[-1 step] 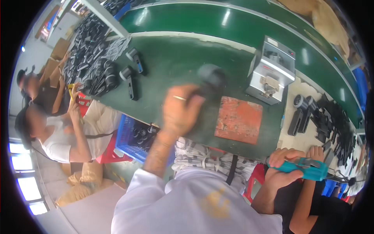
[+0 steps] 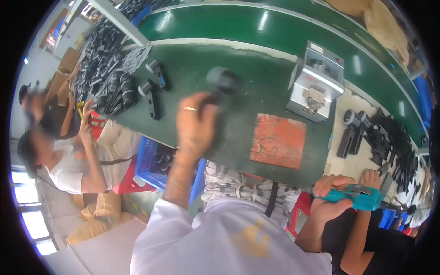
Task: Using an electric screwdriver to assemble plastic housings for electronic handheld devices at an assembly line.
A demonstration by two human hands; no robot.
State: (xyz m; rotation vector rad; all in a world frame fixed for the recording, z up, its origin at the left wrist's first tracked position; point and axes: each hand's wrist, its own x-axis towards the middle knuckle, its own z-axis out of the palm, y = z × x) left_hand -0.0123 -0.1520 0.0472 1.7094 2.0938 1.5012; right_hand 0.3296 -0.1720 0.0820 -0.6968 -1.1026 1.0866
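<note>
My left hand [image 2: 196, 126], with a ring on one finger, is closed round the handle of a black flashlight-shaped part [image 2: 223, 80]. Motion blurs the part's round head, which is held over the green workbench [image 2: 192, 59]. Off the bench's right front edge, my right hand [image 2: 331, 195] grips a teal electric screwdriver [image 2: 360, 197]; a cord runs from its right end. Two similar parts, one [image 2: 158, 73] farther back and one [image 2: 150, 98] nearer, lie left of my left hand. Between my hands, a worn red mat [image 2: 278, 141] lies on the bench.
A silver machine [image 2: 316, 82] stands behind the mat. Piles of black parts lie at the far left [image 2: 107, 73] and right [image 2: 389, 137]. A blue basket [image 2: 149, 170] is below the left bench edge. Co-workers sit at left [image 2: 68, 160]; another person's arm [image 2: 362, 229] is close at right.
My left hand has moved left across the bench with the black flashlight-shaped part in it. My right hand keeps its grip on the electric screwdriver, nearly unmoved.
</note>
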